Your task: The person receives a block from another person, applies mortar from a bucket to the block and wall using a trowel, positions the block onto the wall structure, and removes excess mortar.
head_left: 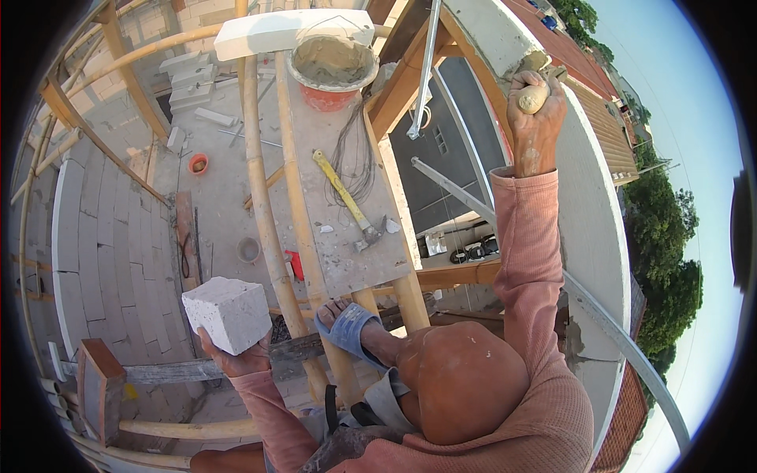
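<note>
My left hand grips a cut piece of light aerated concrete block from below, holding it out at the lower left. At the upper right, my right arm is stretched out along the wall top. My right hand is closed around a trowel, its rounded wooden handle end showing. The trowel's blade is mostly hidden by the fingers. A lump of grey mortar lies on the white block wall just beyond that hand.
A mortar bucket stands on the scaffold board. There too lie a yellow-handled hammer and tangled wire. Bamboo poles run alongside. Stacked blocks sit below on the left. A metal channel slants beside the wall.
</note>
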`<state>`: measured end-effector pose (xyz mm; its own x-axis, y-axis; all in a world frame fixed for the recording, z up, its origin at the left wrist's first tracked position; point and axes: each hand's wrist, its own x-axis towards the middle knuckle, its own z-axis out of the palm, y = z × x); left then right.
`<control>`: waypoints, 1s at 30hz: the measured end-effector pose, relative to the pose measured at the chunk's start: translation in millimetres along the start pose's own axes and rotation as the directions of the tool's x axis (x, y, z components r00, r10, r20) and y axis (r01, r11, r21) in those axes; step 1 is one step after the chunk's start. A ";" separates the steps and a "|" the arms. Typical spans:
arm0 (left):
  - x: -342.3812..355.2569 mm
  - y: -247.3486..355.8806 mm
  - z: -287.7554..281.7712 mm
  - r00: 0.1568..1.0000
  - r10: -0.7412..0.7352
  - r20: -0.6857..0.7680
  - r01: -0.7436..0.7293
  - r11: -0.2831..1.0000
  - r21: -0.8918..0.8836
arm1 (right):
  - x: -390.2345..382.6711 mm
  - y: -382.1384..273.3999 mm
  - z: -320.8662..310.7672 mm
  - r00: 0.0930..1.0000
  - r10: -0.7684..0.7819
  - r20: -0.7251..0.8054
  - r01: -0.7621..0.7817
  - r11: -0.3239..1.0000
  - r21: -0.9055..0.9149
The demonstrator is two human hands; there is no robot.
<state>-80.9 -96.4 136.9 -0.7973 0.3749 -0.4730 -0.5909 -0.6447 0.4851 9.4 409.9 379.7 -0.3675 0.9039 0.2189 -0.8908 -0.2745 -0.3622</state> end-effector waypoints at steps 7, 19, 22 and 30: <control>-2.3 4.2 2.5 0.999 0.017 -0.028 -0.018 0.999 -0.039 | -55.5 -25.2 24.6 0.991 0.135 -0.006 -0.126 0.905 -0.407; 0.0 11.7 3.0 1.000 0.006 0.004 -0.006 0.995 -0.101 | 23.7 -190.7 106.8 0.962 0.212 0.171 0.224 -0.973 -0.054; -2.0 6.8 10.3 0.999 0.003 0.042 0.001 0.993 -0.116 | 37.1 -166.1 100.8 0.983 0.181 0.010 0.175 -0.961 0.212; -5.5 14.9 11.1 0.999 0.025 0.033 -0.018 0.980 -0.197 | 28.6 -200.4 101.0 0.971 0.239 -0.008 0.232 -0.930 0.286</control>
<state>-86.6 -100.7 154.8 -0.8152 0.3806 -0.4366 -0.5410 -0.7696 0.3392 150.5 457.7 550.1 -0.5678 0.8146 0.1183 0.6667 0.3708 0.6466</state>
